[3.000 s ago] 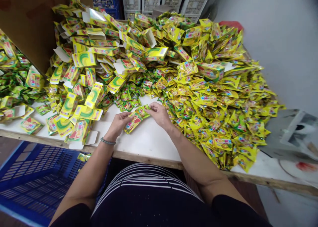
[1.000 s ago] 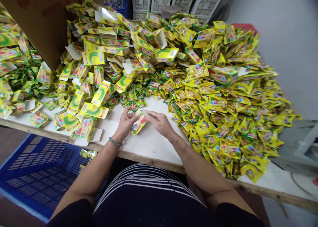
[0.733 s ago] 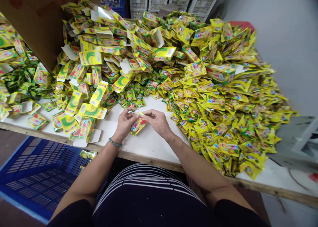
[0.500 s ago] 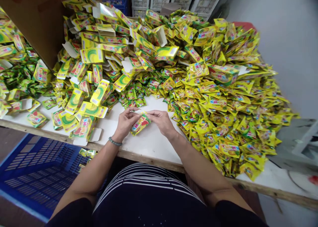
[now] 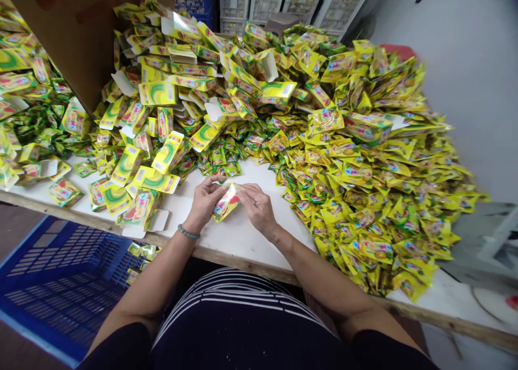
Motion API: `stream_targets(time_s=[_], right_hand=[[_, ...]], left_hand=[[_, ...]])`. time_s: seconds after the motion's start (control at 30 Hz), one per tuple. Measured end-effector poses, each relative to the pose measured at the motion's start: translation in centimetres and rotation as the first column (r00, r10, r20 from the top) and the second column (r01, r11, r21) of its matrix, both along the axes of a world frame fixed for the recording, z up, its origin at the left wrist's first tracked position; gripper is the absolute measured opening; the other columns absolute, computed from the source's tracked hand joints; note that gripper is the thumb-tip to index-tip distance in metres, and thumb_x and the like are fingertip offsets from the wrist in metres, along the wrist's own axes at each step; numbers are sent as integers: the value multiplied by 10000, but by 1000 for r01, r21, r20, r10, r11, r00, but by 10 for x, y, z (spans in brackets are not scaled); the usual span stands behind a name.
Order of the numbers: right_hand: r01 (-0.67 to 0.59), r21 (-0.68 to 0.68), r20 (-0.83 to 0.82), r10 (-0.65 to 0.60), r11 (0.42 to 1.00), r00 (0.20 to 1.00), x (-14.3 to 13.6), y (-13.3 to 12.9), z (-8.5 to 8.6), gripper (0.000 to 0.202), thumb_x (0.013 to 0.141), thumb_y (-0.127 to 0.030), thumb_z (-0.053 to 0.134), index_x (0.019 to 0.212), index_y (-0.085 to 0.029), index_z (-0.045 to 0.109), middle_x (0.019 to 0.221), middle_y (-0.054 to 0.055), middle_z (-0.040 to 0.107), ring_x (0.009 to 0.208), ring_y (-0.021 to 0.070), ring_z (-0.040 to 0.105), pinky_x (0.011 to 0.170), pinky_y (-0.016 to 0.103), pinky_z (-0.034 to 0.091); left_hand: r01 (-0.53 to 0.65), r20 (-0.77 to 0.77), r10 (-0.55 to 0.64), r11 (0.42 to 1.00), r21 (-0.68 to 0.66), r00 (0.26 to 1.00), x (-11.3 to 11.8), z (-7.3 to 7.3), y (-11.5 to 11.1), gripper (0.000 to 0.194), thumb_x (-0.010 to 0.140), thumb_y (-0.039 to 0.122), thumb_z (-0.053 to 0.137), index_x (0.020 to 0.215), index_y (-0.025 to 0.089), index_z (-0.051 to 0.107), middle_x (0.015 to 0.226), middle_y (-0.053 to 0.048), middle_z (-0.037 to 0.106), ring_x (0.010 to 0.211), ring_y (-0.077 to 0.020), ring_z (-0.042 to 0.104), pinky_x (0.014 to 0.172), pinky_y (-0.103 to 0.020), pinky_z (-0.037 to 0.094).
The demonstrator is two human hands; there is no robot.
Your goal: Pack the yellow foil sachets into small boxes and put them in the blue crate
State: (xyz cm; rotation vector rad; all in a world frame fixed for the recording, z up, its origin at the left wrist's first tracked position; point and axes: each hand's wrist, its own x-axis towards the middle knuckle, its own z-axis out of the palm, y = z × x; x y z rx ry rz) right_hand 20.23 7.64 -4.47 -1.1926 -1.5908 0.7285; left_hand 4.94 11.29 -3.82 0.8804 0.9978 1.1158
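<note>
A small printed box (image 5: 225, 204), yellow and green with red fruit pictures, is tilted just above the white tabletop. My left hand (image 5: 203, 201), with a beaded bracelet at the wrist, grips its left side between thumb and fingers. The fingers of my right hand (image 5: 259, 207) are pinched together at the box's upper right end. They cover that end, so its flap is hidden. Left of my hands, another box (image 5: 140, 211) lies on the table with white flaps out. Small green packets (image 5: 220, 157) lie just beyond my fingertips.
Boxes (image 5: 157, 94), several with open flaps, are heaped at the back left beside a cardboard panel (image 5: 60, 30). A large pile of yellow packets (image 5: 364, 170) covers the right side. A blue crate (image 5: 60, 283) stands below the table's wooden edge (image 5: 251, 270). White crates (image 5: 271, 0) stand behind.
My right hand's fingers have curled in and turned over at the box's upper end. My left hand keeps its grip. The whole view has shifted slightly.
</note>
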Motion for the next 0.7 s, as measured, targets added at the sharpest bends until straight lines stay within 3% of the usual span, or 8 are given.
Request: stream_targets(time_s=[0.1,0.2,0.3,0.37,0.43,0.53,0.63,0.7], right_hand=[[-44,6,22,43,999,999,0,4,2,339,986,-378,487,1166,-257,747,1189,71,745,1105,227,656,1005,421,501],[-117,19,99,114,993,989,9,13,-1,318,980,-377,497,1115,-255,759,1165,74,753,1088,227,671,994,407,503],[101,28,259,-105,994,960,34,23,-5,317,946,-337,518,1133,-207,738,1162,121,744,1105,263,647,995,419,477],[287,11,464,-259,958,847,53,28,-9,350,931,-266,481,1169,-152,710,1159,172,727,1097,297,617,982,451,439],[410,51,675,-334,911,658,70,30,-13,412,882,-211,500,1246,-93,652,1241,226,671,1158,348,547,976,496,377],[415,109,841,-306,903,445,83,29,-17,492,822,-127,498,1296,-34,591,1340,267,587,1225,370,451,937,489,322],[386,107,888,-262,916,377,90,30,-18,405,869,-91,418,1195,-38,652,1239,253,645,1164,352,462,883,468,307],[383,100,887,-257,918,384,94,34,-20,373,902,-92,381,1096,-56,697,1128,237,692,1109,342,485,864,464,307]], left_hand=[[48,-114,-39,996,76,993,-12,8,-1,450,690,420,848,1039,168,717,568,46,579,477,-68,464,471,-194,339],[119,-333,-70,984,129,940,-43,22,-7,429,740,381,822,1115,191,736,638,15,637,524,-82,484,481,-199,336],[109,-441,-37,984,140,897,-76,36,-22,446,770,363,801,1184,215,724,686,7,659,545,-88,487,493,-201,346],[84,-438,-14,986,141,899,-85,41,-34,442,802,383,769,1213,229,716,704,6,656,546,-89,478,492,-200,348],[73,-411,-10,988,138,912,-80,39,-43,427,830,412,735,1220,241,717,820,-19,691,618,-105,529,536,-203,400],[82,-347,-41,991,105,937,-60,30,-46,428,843,466,702,1203,235,724,1002,-49,709,754,-138,593,641,-222,472],[85,-369,-44,992,97,928,-50,26,-46,416,856,507,662,1158,226,721,959,-43,698,729,-144,589,648,-233,478],[76,-514,10,986,146,858,-63,30,-48,363,870,501,630,1087,226,723,942,-44,698,755,-160,604,681,-247,488]])
